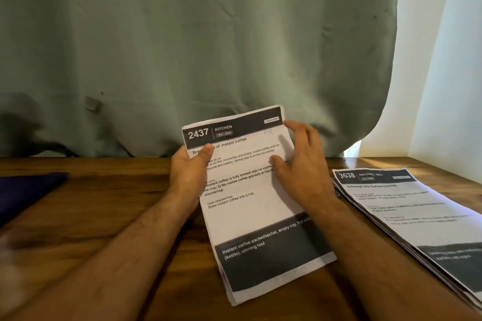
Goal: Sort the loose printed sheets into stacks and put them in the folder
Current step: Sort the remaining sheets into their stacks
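Holding one stack of white printed sheets headed "2437 KITCHEN" (250,198) at the centre of the frame, the left hand (189,172) grips its left edge with the thumb on top — the right hand (300,164) rests on its right edge, fingers loosely bent. A second stack, headed "3638" (407,216), lies at right on the brown wooden table (117,203). One dark blue flat thing (23,190) lies at left.

Both forearms are extended forward from the bottom of the view, bare, and angled inward toward each other. The left hand (189,172) is curled, with the thumb laid across the front of what is gripped and the fingers hidden behind it. The right hand (300,164) is held with its back to the camera, fingers straight and slightly spread, the thumb pointing inward. The 2 wrists are kept apart.
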{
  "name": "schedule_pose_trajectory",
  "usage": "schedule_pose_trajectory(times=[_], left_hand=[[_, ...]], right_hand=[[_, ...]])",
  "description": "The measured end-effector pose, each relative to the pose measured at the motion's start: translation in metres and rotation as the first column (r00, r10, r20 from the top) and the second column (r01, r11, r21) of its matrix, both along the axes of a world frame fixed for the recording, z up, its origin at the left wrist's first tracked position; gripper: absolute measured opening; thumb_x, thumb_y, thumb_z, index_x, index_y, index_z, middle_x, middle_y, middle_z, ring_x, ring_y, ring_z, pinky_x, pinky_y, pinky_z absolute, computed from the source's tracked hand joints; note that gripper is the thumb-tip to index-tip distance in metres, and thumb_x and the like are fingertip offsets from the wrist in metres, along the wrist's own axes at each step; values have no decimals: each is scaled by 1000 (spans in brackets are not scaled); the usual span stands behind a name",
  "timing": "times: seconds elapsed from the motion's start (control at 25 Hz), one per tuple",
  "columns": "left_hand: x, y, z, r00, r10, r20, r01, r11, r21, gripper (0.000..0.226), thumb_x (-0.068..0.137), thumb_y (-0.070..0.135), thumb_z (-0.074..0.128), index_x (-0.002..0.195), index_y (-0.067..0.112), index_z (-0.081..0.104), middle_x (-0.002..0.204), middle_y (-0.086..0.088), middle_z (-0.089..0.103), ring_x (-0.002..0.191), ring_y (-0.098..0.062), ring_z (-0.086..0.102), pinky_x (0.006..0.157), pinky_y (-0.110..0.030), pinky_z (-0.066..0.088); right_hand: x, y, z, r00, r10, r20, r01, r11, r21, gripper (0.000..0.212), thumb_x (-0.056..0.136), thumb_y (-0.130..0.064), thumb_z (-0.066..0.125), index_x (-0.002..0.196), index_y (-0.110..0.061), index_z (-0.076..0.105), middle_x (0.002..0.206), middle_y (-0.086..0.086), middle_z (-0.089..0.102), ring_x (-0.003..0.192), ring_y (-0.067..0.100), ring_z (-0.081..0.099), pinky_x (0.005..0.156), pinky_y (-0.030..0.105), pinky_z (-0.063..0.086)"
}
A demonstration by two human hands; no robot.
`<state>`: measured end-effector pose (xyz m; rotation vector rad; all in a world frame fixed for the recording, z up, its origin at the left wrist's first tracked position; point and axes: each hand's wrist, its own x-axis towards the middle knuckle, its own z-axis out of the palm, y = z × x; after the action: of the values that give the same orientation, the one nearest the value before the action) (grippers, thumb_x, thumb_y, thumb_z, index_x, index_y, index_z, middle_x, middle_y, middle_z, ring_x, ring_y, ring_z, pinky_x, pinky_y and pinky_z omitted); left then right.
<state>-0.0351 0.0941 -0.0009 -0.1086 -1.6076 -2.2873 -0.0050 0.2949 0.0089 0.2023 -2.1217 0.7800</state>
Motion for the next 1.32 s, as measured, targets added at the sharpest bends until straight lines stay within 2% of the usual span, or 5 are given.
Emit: schedule_pose_trajectory(times=[0.24,0.52,0.92,1.2,1.32], left_hand=[[0,-20,8,974,-94,208,77,993,92,5,97,13,65,101,10,64,82,-11,77,61,-25,74,48,-37,59],[0,-34,4,812,-459,361,474,879,50,29,96,18,60,123,8,62,113,-19,74,95,-37,74,71,-49,63],[-2,-24,17,974,-160,159,181,975,-129,18,88,-2,68,105,5,70,104,-16,76,86,-31,75,77,-40,60],[22,-27,17,961,-266,70,275,933,-232,16,92,9,67,107,12,72,106,-10,77,92,-24,76,76,-36,63],[24,-22,21,998,-59,-22,49,947,-317,9,92,11,70,96,19,74,102,-5,78,91,-23,76,86,-41,59]], right_hand=[[-10,24,-8,853,332,403,-134,885,-445,33,84,-35,74,111,-16,67,98,-4,76,88,15,72,87,37,57],[-14,19,-14,849,469,243,-165,672,-722,19,87,-10,72,105,-11,68,91,-1,77,80,20,75,77,37,60],[3,17,-6,614,738,281,-314,554,-771,29,88,-10,69,117,-14,68,108,6,74,98,28,72,85,42,57],[5,6,2,769,639,-7,-421,498,-758,27,84,-2,71,109,-12,70,100,2,76,92,22,73,76,32,58],[9,4,8,873,483,71,-372,753,-542,25,86,-19,74,109,-26,71,92,-17,74,87,0,70,76,21,56]])
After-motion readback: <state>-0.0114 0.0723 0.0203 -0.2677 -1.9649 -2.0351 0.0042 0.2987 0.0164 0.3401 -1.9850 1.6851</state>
